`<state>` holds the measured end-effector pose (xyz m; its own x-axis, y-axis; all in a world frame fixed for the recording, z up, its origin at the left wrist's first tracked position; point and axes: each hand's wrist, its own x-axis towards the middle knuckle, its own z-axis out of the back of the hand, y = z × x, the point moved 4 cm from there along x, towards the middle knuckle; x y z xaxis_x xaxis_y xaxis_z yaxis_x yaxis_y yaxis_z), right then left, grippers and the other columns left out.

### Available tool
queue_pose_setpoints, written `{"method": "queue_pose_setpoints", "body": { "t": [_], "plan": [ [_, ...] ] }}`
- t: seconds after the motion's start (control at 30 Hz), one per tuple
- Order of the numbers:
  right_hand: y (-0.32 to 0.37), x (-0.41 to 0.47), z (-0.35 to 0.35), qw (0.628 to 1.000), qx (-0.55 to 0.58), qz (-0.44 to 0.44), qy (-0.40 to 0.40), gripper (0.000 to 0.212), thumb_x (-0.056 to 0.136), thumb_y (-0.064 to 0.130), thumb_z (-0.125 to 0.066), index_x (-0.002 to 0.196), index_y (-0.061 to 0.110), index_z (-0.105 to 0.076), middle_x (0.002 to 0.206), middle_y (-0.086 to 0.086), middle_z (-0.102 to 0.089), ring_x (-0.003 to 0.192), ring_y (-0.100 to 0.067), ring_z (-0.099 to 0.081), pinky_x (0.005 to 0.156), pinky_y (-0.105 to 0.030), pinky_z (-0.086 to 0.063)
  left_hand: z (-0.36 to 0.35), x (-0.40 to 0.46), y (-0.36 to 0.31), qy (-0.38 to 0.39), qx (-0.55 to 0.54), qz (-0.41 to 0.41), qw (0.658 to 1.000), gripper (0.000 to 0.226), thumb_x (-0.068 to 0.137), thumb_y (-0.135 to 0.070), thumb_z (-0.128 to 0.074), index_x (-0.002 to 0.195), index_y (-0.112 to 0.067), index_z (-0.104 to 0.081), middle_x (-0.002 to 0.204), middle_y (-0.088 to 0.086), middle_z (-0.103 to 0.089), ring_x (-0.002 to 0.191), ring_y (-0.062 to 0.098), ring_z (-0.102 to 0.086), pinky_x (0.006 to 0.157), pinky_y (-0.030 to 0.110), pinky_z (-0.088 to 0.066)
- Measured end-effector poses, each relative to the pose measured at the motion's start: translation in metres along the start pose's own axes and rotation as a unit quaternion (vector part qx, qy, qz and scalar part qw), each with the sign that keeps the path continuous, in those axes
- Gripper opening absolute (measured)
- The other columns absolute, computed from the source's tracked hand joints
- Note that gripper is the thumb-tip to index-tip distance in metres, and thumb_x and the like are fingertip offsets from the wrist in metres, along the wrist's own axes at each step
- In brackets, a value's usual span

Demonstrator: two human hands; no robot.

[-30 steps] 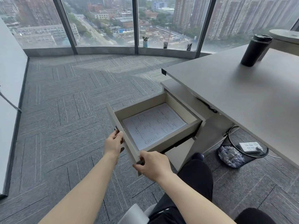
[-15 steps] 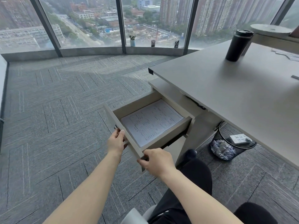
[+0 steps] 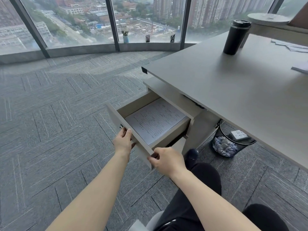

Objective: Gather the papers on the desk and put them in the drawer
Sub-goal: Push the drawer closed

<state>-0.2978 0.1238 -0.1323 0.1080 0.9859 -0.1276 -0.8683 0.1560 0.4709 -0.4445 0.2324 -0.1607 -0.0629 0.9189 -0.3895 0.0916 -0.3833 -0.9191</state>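
The step in hand looks like the closing one: a stack of printed papers (image 3: pixel 155 120) already lies flat inside the open drawer (image 3: pixel 146 148), and both hands sit on the drawer's front panel. The drawer stands partly out from the pedestal under the counter (image 3: pixel 233 90), its rear part tucked beneath the shelf above it.

The left hand (image 3: pixel 123 142) holds the front panel's far end, thumb over the top edge and fingers curled around the outer face, clamped on the panel. The right hand (image 3: pixel 168 160) pinches the near corner of the same panel, fingers bent and closed on its edge.

A few more sheets (image 3: pixel 290 45) show at the far right of the counter, beyond the black tumbler (image 3: pixel 235 37); whether they belong to the job I cannot tell. If not, the next move calls for an even push from both hands, straight along the runners, so the drawer does not skew.
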Motion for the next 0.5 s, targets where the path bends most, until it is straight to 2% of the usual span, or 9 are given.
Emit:
{"method": "queue_pose_setpoints", "body": {
  "t": [0.1, 0.23, 0.5],
  "plan": [
    [-0.007, 0.003, 0.003, 1.000, -0.012, -0.006, -0.016, 0.036, 0.094, 0.057, -0.048, 0.085, 0.025, -0.061, 0.079, 0.005, -0.069, 0.072, -0.018, -0.064, 0.062, -0.032, -0.052, -0.009, 0.003, 0.000, 0.003, -0.008, 0.004, 1.000, 0.043, 0.098, -0.025, -0.051, 0.140, -0.014, -0.049, 0.135, 0.010, -0.058, 0.123, 0.030, -0.057, 0.096, 0.047, -0.053],
    [-0.018, 0.007, 0.007, 0.999, -0.011, -0.018, -0.034, 0.037, 0.094, 0.057, -0.047, 0.086, 0.025, -0.062, 0.079, 0.006, -0.068, 0.073, -0.018, -0.063, 0.060, -0.030, -0.047, -0.021, 0.007, -0.001, 0.007, -0.019, 0.008, 1.000, 0.038, 0.098, -0.023, -0.052, 0.135, -0.016, -0.052, 0.133, 0.010, -0.059, 0.122, 0.029, -0.057, 0.095, 0.047, -0.053],
    [-0.038, 0.016, 0.017, 0.998, 0.013, -0.048, -0.049, 0.039, 0.094, 0.057, -0.046, 0.094, 0.024, -0.067, 0.086, 0.002, -0.072, 0.077, -0.021, -0.066, 0.063, -0.031, -0.051, -0.050, 0.015, -0.004, 0.014, -0.031, 0.017, 0.999, 0.034, 0.097, -0.022, -0.054, 0.131, -0.022, -0.053, 0.129, 0.007, -0.059, 0.121, 0.027, -0.057, 0.098, 0.048, -0.051]
  ]
}}
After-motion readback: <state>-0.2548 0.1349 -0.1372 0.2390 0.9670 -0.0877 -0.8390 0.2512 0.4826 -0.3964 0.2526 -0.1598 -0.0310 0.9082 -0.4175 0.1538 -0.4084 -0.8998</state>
